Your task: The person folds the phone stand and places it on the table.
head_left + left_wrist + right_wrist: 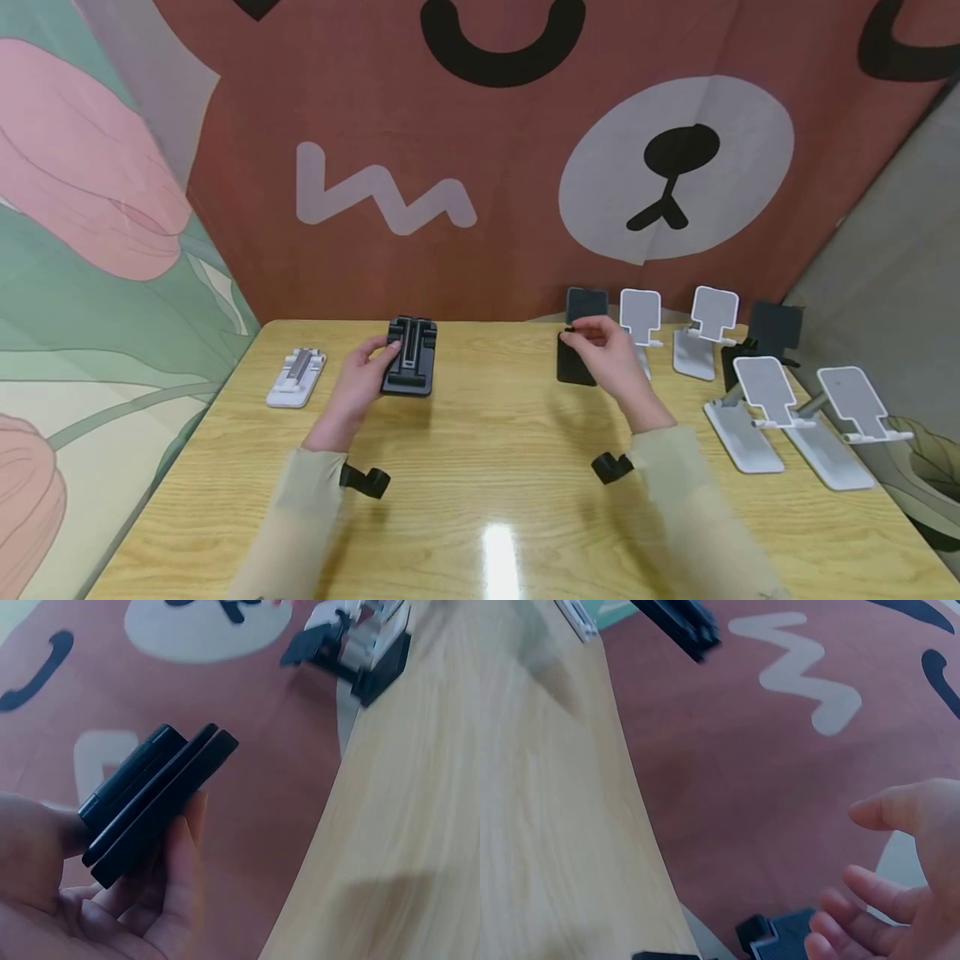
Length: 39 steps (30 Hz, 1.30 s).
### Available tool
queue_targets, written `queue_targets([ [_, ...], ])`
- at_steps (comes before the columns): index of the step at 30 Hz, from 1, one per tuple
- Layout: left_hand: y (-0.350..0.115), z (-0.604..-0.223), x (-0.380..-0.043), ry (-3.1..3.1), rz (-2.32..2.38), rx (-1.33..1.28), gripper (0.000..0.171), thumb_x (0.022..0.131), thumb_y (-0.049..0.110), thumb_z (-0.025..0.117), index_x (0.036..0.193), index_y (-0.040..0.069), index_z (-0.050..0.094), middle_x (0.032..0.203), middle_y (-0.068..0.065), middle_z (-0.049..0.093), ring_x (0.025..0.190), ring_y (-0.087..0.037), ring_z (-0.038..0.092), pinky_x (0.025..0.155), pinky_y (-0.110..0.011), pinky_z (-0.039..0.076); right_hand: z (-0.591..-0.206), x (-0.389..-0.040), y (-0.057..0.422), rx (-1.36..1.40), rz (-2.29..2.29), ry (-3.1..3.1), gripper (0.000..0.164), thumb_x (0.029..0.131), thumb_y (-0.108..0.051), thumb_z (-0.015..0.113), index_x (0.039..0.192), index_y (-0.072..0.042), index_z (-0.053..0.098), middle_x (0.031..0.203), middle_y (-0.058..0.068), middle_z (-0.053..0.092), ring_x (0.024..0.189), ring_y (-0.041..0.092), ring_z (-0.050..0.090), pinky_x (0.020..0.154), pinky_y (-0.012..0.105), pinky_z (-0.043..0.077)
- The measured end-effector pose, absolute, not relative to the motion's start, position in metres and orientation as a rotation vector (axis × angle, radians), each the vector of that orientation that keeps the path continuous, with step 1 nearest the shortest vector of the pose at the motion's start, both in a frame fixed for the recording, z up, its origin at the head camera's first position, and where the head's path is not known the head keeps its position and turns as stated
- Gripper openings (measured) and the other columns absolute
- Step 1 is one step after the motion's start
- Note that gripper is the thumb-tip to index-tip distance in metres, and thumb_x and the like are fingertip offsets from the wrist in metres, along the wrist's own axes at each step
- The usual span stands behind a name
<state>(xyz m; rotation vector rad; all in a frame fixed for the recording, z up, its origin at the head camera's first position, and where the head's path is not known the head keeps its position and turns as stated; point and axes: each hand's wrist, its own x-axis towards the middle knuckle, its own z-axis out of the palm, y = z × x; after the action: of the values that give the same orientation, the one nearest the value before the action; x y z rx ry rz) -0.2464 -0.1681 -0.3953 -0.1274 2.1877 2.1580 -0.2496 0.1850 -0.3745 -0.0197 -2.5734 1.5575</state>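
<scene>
My left hand (pixel 358 382) grips a folded black phone stand (pixel 409 367) by its left edge, raised over the table. In the left wrist view the stand (pixel 154 802) appears edge-on, its flat layers folded together between thumb and fingers. My right hand (pixel 613 360) hovers in front of an unfolded black phone stand (pixel 576 368) and covers its middle part. In the right wrist view the thumb and the loosely bent fingers (pixel 874 892) are apart, with nothing between them.
A folded white phone stand (pixel 297 380) lies at the table's left. Unfolded white stands (pixel 742 433) and another black stand (pixel 776 327) crowd the right side. A printed cloth (pixel 517 250) hangs behind the wooden table (pixel 480 467).
</scene>
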Motion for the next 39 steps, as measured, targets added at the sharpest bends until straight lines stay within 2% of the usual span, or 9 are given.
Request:
queue_targets([
  [7, -0.198, -0.397, -0.249, 2.221, 2.118, -0.193, 0.057, 0.109, 0.028, 0.048, 0.153, -0.006, 0.034, 0.122, -0.022, 0.058, 0.082, -0.007, 0.066, 0.072, -0.025, 0.058, -0.368, -0.262, 0.199, -0.169, 1.522, -2.574, 0.06, 0.098, -0.033, 0.066, 0.143, 0.002, 0.048, 0.141, 0.023, 0.047, 0.127, 0.038, 0.046, 0.107, 0.051, 0.038],
  [14, -0.22, -0.401, -0.251, 2.251, 2.035, -0.263, 0.064, 0.109, 0.031, 0.048, 0.158, -0.004, 0.026, 0.14, -0.029, 0.047, 0.09, -0.008, 0.064, 0.076, -0.024, 0.057, -0.368, -0.267, 0.208, -0.252, 1.495, -2.616, 0.069, 0.098, -0.037, 0.066, 0.149, 0.002, 0.04, 0.148, 0.024, 0.041, 0.131, 0.04, 0.042, 0.108, 0.053, 0.036],
  [19, -0.233, -0.408, -0.254, 2.322, 1.929, -0.256, 0.063, 0.109, 0.032, 0.047, 0.157, -0.004, 0.026, 0.142, -0.031, 0.046, 0.097, -0.015, 0.064, 0.077, -0.028, 0.057, -0.369, -0.269, 0.211, -0.26, 1.481, -2.643, 0.072, 0.099, -0.037, 0.065, 0.152, 0.002, 0.035, 0.151, 0.025, 0.039, 0.133, 0.041, 0.041, 0.108, 0.053, 0.037],
  [23, -0.241, -0.412, -0.258, 2.346, 1.87, -0.236, 0.06, 0.11, 0.028, 0.046, 0.156, -0.007, 0.028, 0.141, -0.035, 0.044, 0.104, -0.027, 0.063, 0.078, -0.033, 0.059, -0.368, -0.272, 0.212, -0.257, 1.467, -2.677, 0.074, 0.1, -0.038, 0.063, 0.154, 0.002, 0.032, 0.151, 0.026, 0.038, 0.135, 0.041, 0.041, 0.108, 0.054, 0.037],
  [27, -0.246, -0.414, -0.26, 2.364, 1.797, -0.245, 0.057, 0.11, 0.022, 0.043, 0.155, -0.01, 0.027, 0.143, -0.038, 0.04, 0.116, -0.039, 0.057, 0.081, -0.037, 0.059, -0.368, -0.275, 0.213, -0.263, 1.469, -2.713, 0.077, 0.101, -0.039, 0.062, 0.156, 0.002, 0.028, 0.153, 0.026, 0.035, 0.135, 0.042, 0.041, 0.109, 0.054, 0.037],
  [32, -0.252, -0.42, -0.263, 2.416, 1.676, -0.297, 0.055, 0.111, 0.021, 0.041, 0.154, -0.01, 0.028, 0.147, -0.037, 0.035, 0.124, -0.043, 0.05, 0.082, -0.036, 0.058, -0.369, -0.278, 0.212, -0.273, 1.481, -2.757, 0.08, 0.101, -0.04, 0.061, 0.158, 0.003, 0.023, 0.155, 0.026, 0.033, 0.137, 0.041, 0.04, 0.111, 0.053, 0.036],
  [36, -0.256, -0.426, -0.268, 2.458, 1.591, -0.336, 0.058, 0.11, 0.022, 0.042, 0.155, -0.01, 0.026, 0.152, -0.036, 0.032, 0.131, -0.044, 0.046, 0.093, -0.042, 0.053, -0.37, -0.279, 0.211, -0.261, 1.481, -2.773, 0.081, 0.102, -0.039, 0.06, 0.159, 0.003, 0.02, 0.156, 0.028, 0.032, 0.139, 0.042, 0.037, 0.112, 0.053, 0.034],
  [39, -0.259, -0.429, -0.271, 2.499, 1.528, -0.345, 0.058, 0.11, 0.022, 0.041, 0.155, -0.011, 0.025, 0.156, -0.035, 0.027, 0.139, -0.046, 0.036, 0.107, -0.05, 0.042, -0.37, -0.28, 0.21, -0.252, 1.48, -2.771, 0.081, 0.102, -0.039, 0.06, 0.159, 0.003, 0.021, 0.155, 0.027, 0.033, 0.14, 0.042, 0.037, 0.113, 0.053, 0.034],
])
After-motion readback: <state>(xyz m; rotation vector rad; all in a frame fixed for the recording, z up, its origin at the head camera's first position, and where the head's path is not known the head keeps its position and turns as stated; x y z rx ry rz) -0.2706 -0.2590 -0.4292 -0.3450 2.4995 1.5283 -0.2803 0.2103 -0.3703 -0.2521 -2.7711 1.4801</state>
